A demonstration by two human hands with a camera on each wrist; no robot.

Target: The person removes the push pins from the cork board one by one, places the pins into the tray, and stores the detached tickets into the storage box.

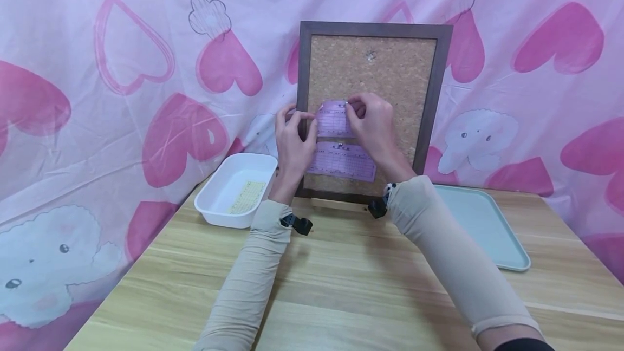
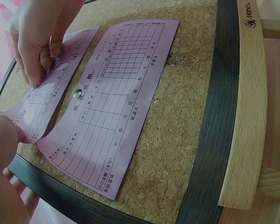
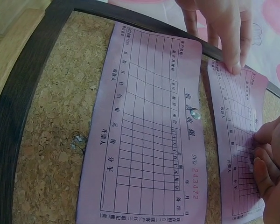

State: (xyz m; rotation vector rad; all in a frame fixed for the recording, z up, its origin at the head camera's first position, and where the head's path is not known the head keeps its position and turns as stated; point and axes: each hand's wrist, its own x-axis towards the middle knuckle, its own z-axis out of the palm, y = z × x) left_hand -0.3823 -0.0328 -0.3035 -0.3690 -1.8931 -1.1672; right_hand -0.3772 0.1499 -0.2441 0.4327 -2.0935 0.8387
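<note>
A corkboard [image 1: 390, 80] in a dark wooden frame stands upright. My left hand [image 1: 294, 142] is at the left frame edge, its thumb and forefinger holding the left side of the upper pink receipt slip [image 1: 333, 123]. That slip bends near the thumb in the left wrist view. My right hand [image 1: 375, 121] pinches a small silver thumbtack [image 1: 346, 102] at the slip's top edge; its fingers mostly hide the tack. Below, a second pink receipt slip [image 3: 144, 126] lies against the cork, with a silver round-headed thumbtack [image 3: 195, 114] at its top middle.
On the wooden table [image 1: 331, 286], a white plastic tub [image 1: 209, 213] with a yellow printed slip [image 1: 247, 197] stands left of the board. A pale green tray [image 1: 480, 226] lies at the right. Silver bits [image 1: 371, 56] show high on the cork. A heart-patterned cloth [image 1: 122, 123] hangs behind.
</note>
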